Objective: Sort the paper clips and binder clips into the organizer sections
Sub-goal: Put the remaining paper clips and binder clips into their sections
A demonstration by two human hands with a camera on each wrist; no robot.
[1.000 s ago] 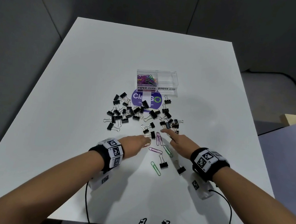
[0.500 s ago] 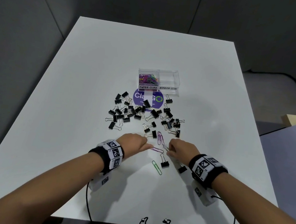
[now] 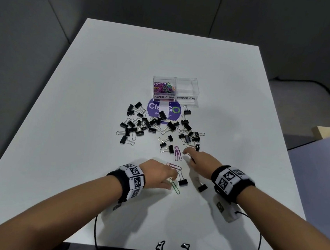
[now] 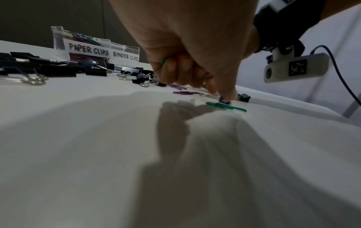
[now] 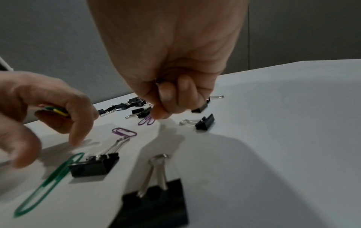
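Left hand now beside green clip

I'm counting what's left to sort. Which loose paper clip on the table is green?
The green paper clip nearest the table's front edge, beside the left hand and a binder clip. The other loose ones are purple.

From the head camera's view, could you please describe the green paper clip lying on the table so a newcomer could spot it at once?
Start at the white table and find the left hand near its front. Just beyond its fingertips lies the green paper clip, beside a black binder clip. It is the only green clip loose on the table; the other loose ones are purple.
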